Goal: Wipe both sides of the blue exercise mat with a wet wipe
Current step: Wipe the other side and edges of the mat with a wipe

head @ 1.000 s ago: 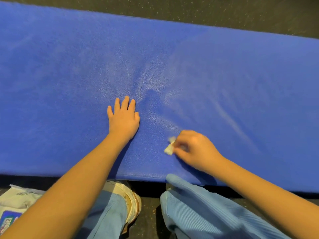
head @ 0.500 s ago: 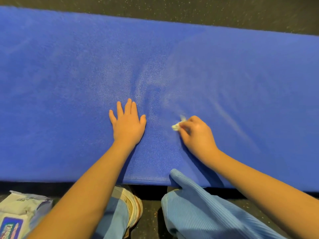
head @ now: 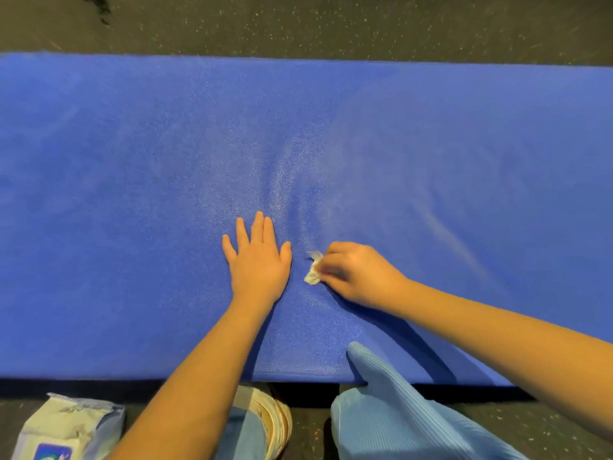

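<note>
Step in hand, as I judge it: rubbing the middle of the upward face of the blue exercise mat [head: 116, 194]. The mat lies flat on the dark speckled floor [head: 331, 24] and spans the whole view. The next move calls for strokes carried out over the parts not yet reached, with the bracing hand shifting along. The mat must then be turned for its hidden face, so the knee has to come off the edge first.

Far left, on the floor just off the mat's near edge: a soft wipes pack [head: 66, 429], apart from both hands.

Left hand [head: 258, 260]: palm down on the mat near its middle, fingers straight and slightly spread, nothing in it. The forearm reaches straight out from the body. It probably pins the mat against creep.

Just right of it: a crumpled white wet wipe [head: 313, 272] pressed to the surface, partly showing beyond the fingers.

Right hand [head: 358, 273]: fingers curled over and pinching the wipe against the mat, forearm coming in at a slant from the right. The hand is blurred, so exact finger placement cannot be made out. Shallow creases fan away between the two hands.

Lower right: a knee in light blue ribbed trousers [head: 391, 410] overlaps the mat's near edge.
</note>
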{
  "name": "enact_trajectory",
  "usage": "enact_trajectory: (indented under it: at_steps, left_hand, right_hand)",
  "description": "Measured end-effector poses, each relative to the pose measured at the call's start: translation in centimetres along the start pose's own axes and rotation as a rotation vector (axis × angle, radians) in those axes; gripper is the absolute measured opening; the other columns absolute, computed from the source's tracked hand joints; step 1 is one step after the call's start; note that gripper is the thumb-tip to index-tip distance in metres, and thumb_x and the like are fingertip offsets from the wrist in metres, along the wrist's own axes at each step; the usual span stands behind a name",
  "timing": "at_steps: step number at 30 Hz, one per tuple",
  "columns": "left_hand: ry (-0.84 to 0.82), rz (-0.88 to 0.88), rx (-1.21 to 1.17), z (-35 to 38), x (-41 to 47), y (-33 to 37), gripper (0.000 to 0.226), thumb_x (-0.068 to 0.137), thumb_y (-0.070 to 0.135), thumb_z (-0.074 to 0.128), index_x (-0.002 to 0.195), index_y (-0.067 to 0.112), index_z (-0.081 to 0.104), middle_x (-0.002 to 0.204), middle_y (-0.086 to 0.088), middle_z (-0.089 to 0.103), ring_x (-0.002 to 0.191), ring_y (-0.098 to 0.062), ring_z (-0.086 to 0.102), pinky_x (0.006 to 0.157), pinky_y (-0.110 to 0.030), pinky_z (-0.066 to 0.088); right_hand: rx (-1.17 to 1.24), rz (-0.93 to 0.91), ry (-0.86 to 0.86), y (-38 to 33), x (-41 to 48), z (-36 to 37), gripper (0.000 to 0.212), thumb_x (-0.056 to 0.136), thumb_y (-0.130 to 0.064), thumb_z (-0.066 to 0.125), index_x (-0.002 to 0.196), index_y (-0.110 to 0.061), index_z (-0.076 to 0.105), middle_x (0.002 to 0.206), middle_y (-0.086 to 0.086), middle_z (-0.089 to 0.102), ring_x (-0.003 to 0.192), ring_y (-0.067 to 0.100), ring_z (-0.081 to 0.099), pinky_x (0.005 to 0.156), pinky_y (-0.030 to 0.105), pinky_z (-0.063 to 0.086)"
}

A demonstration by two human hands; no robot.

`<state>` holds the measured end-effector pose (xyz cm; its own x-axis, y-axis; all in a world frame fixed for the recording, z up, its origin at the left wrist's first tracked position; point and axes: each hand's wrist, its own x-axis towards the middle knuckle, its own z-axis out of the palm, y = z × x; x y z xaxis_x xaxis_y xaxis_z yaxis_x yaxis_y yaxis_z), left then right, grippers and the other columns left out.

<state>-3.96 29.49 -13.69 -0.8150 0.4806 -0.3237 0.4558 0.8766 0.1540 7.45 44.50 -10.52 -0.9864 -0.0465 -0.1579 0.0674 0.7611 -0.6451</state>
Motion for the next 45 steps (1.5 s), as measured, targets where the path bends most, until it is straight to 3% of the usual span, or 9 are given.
enact_trajectory:
  at_steps: [6, 9, 13, 16, 20, 26, 35, 40, 45]
  left_hand:
    - [-0.030, -0.016, -0.006, -0.3, 0.0, 0.1, 0.062, 0.102, 0.045, 0.027, 0.155, 0.015, 0.012, 0.163, 0.002, 0.003, 0.149, -0.027, -0.006, 0.119, -0.053, -0.002]
    - [-0.029, -0.017, -0.004, -0.3, -0.1, 0.1, 0.062, 0.102, 0.044, 0.027, 0.155, 0.015, 0.013, 0.163, 0.002, 0.003, 0.149, -0.027, -0.006, 0.119, -0.053, -0.001]
    - [-0.036, -0.028, 0.018, -0.3, 0.0, 0.2, 0.062, 0.102, 0.045, 0.027, 0.155, 0.016, 0.013, 0.163, 0.002, 0.002, 0.149, -0.026, -0.006, 0.119, -0.053, 0.000]
    - [-0.059, -0.030, 0.013, -0.5, 0.0, 0.4, 0.062, 0.102, 0.045, 0.026, 0.155, 0.016, 0.011, 0.163, 0.002, 0.001, 0.149, -0.026, -0.007, 0.119, -0.053, -0.001]
    - [-0.075, -0.038, 0.019, -0.8, -0.2, 0.5, 0.062, 0.103, 0.045, 0.025, 0.156, 0.017, 0.009, 0.163, 0.003, -0.001, 0.149, -0.025, -0.008, 0.119, -0.052, -0.002]
    - [-0.058, -0.047, 0.040, -0.8, -0.2, 0.7, 0.062, 0.102, 0.045, 0.025, 0.155, 0.017, 0.010, 0.163, 0.003, 0.000, 0.149, -0.025, -0.006, 0.119, -0.053, 0.000]
    - [-0.075, -0.044, 0.036, -1.1, -0.3, 0.9, 0.062, 0.102, 0.045, 0.025, 0.156, 0.016, 0.009, 0.163, 0.002, 0.001, 0.149, -0.026, -0.006, 0.119, -0.053, -0.001]
    - [-0.057, -0.051, 0.039, -1.2, 0.0, 0.9, 0.062, 0.102, 0.044, 0.027, 0.155, 0.016, 0.011, 0.163, 0.001, 0.004, 0.149, -0.027, -0.004, 0.119, -0.054, 0.002]
    - [-0.079, -0.044, 0.031, -1.2, -0.1, 1.0, 0.063, 0.102, 0.044, 0.027, 0.155, 0.016, 0.010, 0.163, 0.001, 0.003, 0.149, -0.027, -0.006, 0.119, -0.054, 0.000]
  right_hand:
    - [-0.343, 0.409, 0.248, 4.6, 4.3, -2.0, 0.029, 0.097, -0.022, 0.049, 0.092, 0.000, 0.067, 0.095, 0.015, 0.052, 0.087, 0.035, 0.051, 0.062, 0.037, 0.043]
    - [-0.211, 0.249, 0.156, 2.9, 3.7, -0.7, 0.027, 0.094, -0.023, 0.049, 0.095, -0.005, 0.070, 0.095, 0.015, 0.056, 0.092, 0.037, 0.060, 0.072, 0.043, 0.050]
    - [-0.115, -0.005, -0.006, 1.2, 2.6, -0.9, 0.025, 0.090, -0.029, 0.055, 0.088, -0.011, 0.072, 0.084, 0.010, 0.058, 0.077, 0.032, 0.059, 0.060, 0.036, 0.046]
    - [-0.102, 0.232, 0.098, 3.4, 4.8, -2.4, 0.025, 0.090, -0.037, 0.061, 0.094, -0.015, 0.070, 0.104, 0.005, 0.065, 0.098, 0.026, 0.061, 0.072, 0.036, 0.048]
    - [-0.204, 0.483, 0.239, 5.0, 6.6, -3.0, 0.020, 0.095, -0.021, 0.051, 0.102, -0.007, 0.065, 0.105, 0.015, 0.059, 0.091, 0.036, 0.057, 0.073, 0.040, 0.048]
    - [-0.106, 0.129, 0.017, 0.9, 4.2, -1.1, 0.020, 0.092, -0.021, 0.056, 0.092, -0.004, 0.066, 0.094, 0.014, 0.054, 0.082, 0.035, 0.056, 0.066, 0.035, 0.039]
    - [-0.069, 0.444, 0.271, 5.4, 5.9, -3.3, 0.029, 0.093, -0.030, 0.058, 0.081, -0.006, 0.067, 0.081, 0.007, 0.046, 0.072, 0.032, 0.051, 0.059, 0.032, 0.035]
    - [0.090, 0.182, 0.098, 1.9, 5.3, -1.5, 0.017, 0.089, -0.026, 0.063, 0.095, -0.012, 0.070, 0.089, 0.009, 0.064, 0.088, 0.026, 0.061, 0.073, 0.034, 0.045]
    - [-0.059, 0.356, 0.260, 5.3, 7.8, -3.3, 0.025, 0.095, -0.033, 0.053, 0.099, -0.013, 0.067, 0.091, 0.012, 0.062, 0.083, 0.034, 0.059, 0.067, 0.036, 0.046]
